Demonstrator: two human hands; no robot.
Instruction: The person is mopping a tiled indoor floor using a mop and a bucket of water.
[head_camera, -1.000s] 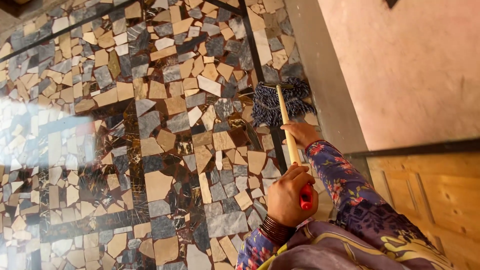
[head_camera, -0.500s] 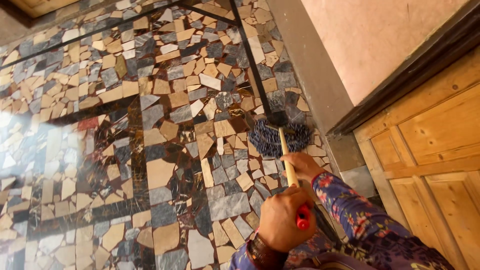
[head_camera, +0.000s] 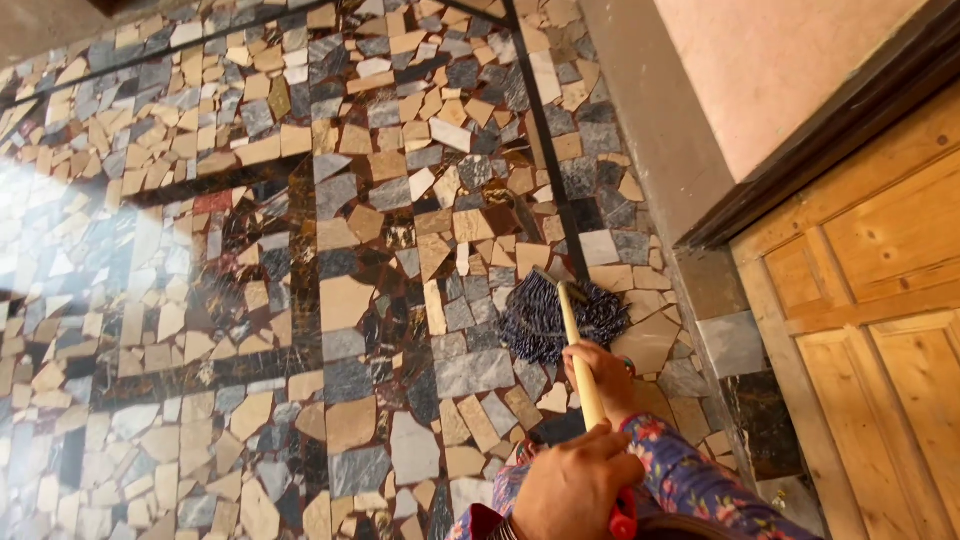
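We note the mop head has drawn back from the skirting toward lower centre of the frame, resting on the mosaic floor. The left hand and, apparently, the right hand are clenched around the wooden handle.

Mop head on floor, left of door.

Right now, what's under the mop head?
The mop head lies on the mosaic stone floor, near a dark inlay strip. The tiles directly beneath it are covered by the strands.
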